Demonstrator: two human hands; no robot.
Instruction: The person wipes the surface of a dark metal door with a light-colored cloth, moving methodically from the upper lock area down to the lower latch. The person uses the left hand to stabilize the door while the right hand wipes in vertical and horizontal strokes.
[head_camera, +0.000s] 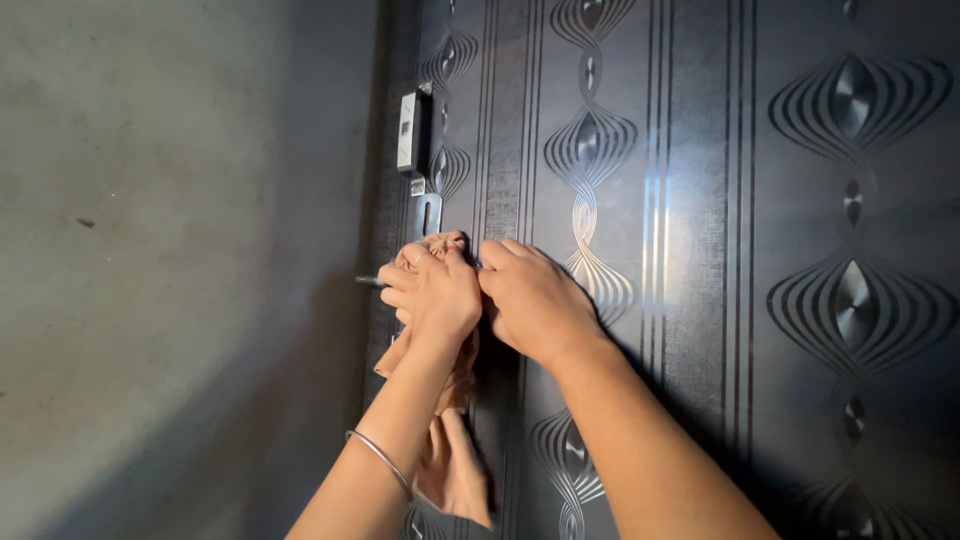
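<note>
At door (700, 300) edge, L hand (432, 292) grips cloth (455, 470) (R hand (535, 300) curled, contents unclear).

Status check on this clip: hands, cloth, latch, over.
Left hand clutching peach cloth against dark patterned door. Right hand pressed alongside. Latch bolt pokes out left; nothing blocking.

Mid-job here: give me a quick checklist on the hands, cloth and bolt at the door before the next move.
1. Left hand gripping the peach cloth: ok.
2. Right hand against the dark patterned door: ok.
3. Metal bolt pokes out left of the hands: ok.
4. Bolt fully slid: cannot tell, hands cover it.
5. Cloth clear of the bolt: cannot tell.
6. Grey lock box above untouched: ok.
</note>
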